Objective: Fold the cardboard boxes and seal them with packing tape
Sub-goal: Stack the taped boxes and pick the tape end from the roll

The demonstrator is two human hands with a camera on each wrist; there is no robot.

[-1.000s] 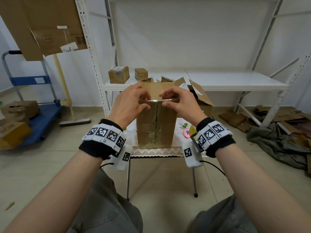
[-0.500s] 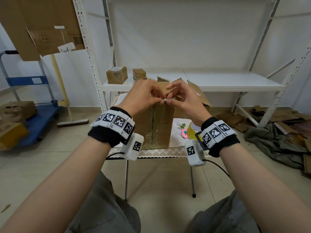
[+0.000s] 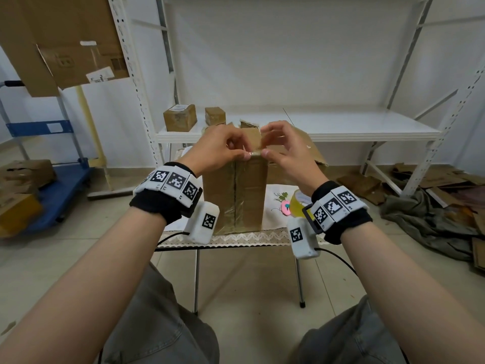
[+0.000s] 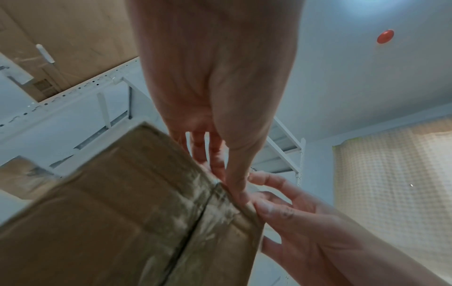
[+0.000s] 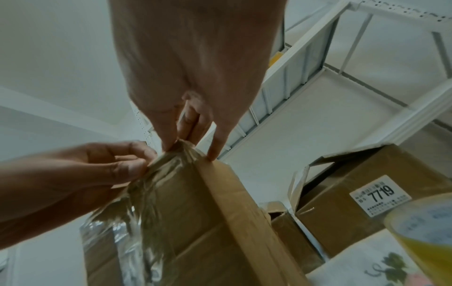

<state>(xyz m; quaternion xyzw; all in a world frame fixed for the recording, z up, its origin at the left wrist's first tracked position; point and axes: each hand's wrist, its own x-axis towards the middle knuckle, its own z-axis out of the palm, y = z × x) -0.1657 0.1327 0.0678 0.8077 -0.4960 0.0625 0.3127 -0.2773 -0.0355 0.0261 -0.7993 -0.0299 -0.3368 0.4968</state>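
The tall brown cardboard box stands on the cloth-covered worktop with its near seam already taped, while the left hand and right hand pinch the clear tape end at its top edge; other boxes at one o'clock look unsealed.

Two hands, left and right, meet at one upright cardboard box; two small sealed boxes sit on the shelf at 11 o'clock, one tape roll at 4 o'clock, one blue cart at 9 o'clock.
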